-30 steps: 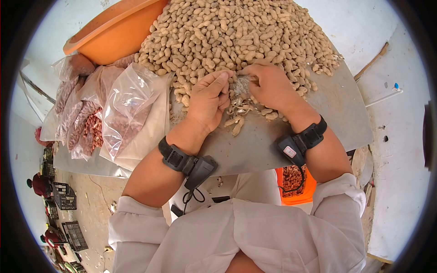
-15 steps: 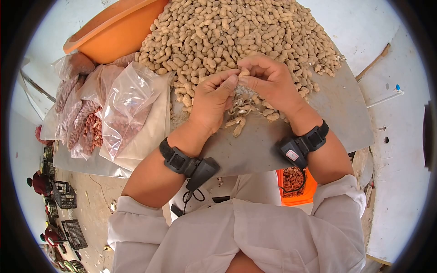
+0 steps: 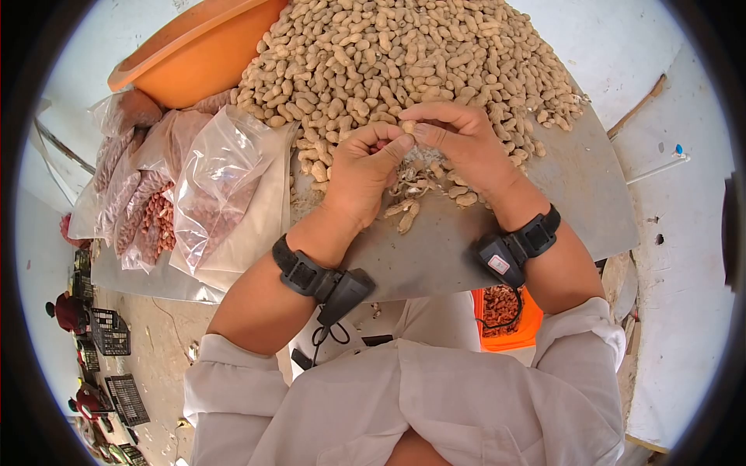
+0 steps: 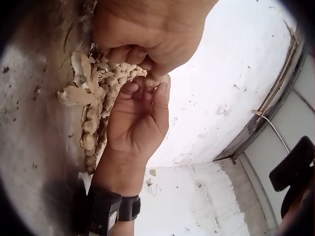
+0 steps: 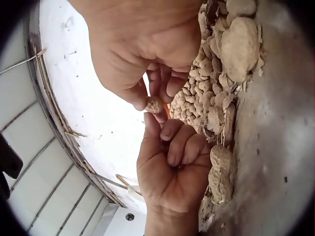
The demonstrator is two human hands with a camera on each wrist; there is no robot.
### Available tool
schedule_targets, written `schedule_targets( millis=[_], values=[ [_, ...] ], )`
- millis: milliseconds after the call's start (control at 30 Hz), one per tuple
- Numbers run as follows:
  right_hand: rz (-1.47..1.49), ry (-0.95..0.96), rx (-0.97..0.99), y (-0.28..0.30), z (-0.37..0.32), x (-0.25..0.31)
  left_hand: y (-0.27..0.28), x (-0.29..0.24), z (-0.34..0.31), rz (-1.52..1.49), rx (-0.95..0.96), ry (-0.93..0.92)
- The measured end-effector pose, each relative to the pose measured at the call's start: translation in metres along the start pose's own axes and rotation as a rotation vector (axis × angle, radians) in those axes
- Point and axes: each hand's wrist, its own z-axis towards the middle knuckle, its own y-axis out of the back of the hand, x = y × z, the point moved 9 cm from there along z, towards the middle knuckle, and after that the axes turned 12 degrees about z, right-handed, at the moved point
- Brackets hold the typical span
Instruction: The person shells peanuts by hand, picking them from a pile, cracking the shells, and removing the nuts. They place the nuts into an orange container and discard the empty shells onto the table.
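Note:
Over the near edge of a large heap of unshelled peanuts [image 3: 404, 54], my two hands meet. My right hand [image 3: 465, 147] pinches a peanut [image 5: 154, 104] between thumb and fingertips. Just beside it, the thumb tip of my left hand [image 3: 357, 171] comes right up to the shell. The left fingers are curled in toward the palm, and reddish peanut kernels [image 3: 378, 145] show between them; the palm hides the rest. Broken shells [image 3: 412, 185] and a few loose peanuts [image 5: 221, 172] lie on the metal tabletop [image 3: 420, 248] below the hands.
Clear bags of red kernels [image 3: 217, 194] lie at the left of the table, beside an orange basin [image 3: 186, 62]. Below the table edge stands an orange container [image 3: 524, 330] of reddish kernels. Black crates [image 3: 111, 332] and people are on the floor at far left.
My right hand has come from the heap's edge to the left hand with a peanut between its fingertips. Reddish kernels now show in the left hand, which has stayed nearly in place.

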Motion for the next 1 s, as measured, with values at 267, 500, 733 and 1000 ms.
schedule_targets(
  millis=[267, 500, 733, 1000],
  values=[
    [0.142, -0.073, -0.028, 0.005, 0.000, -0.010, -0.001, -0.003, 0.000, 0.001, 0.008, -0.031],
    [0.129, -0.064, -0.017, 0.002, 0.001, -0.008, 0.001, -0.006, 0.000, -0.003, -0.026, -0.036],
    [0.085, -0.090, -0.018, 0.001, 0.000, -0.008, -0.001, -0.010, -0.001, 0.019, -0.006, -0.070],
    [0.151, -0.104, -0.014, -0.001, 0.000, -0.009, -0.003, -0.014, -0.002, 0.044, 0.007, -0.096]
  ],
)
